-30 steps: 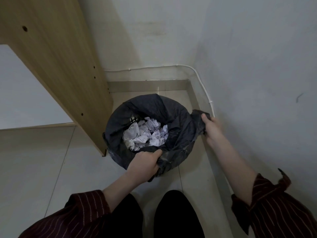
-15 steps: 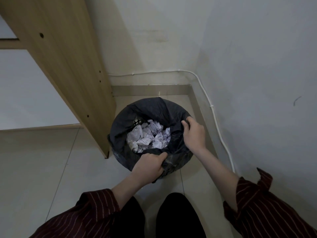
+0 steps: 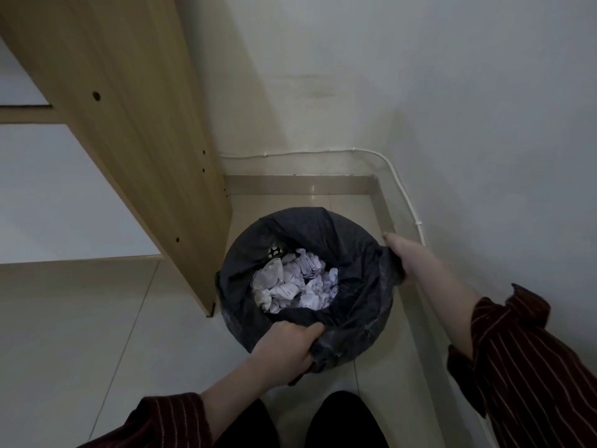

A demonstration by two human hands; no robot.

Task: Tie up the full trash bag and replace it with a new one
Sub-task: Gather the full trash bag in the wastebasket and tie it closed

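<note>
Fingers on both sides were clenched on the trash bag (image 3: 352, 253), none free. Left hand (image 3: 286, 345) had a fist of plastic bunched at the near rim, thumb on top, fingers (image 3: 311, 329) curled over the edge. Right hand (image 3: 405, 257) pinched the right rim, plastic pulled outward toward the wall (image 3: 484, 156); fingertips hidden under the film, so exact wrap unclear. Bag sat in the bin on the floor (image 3: 97, 318), in the corner just beside the wooden panel (image 3: 145, 140), mouth open and roughly round, crumpled paper (image 3: 295, 282) filling the middle. Two grips sat about a quarter turn apart on the rim, not opposite. Far and left rim looked to be over the bin edge, bin mesh (image 3: 276, 252) showing there. Judgement: next move needs those sides freed, then both handfuls brought to center for the knot. Left hand nearer me; right nearer the far rim.
</note>
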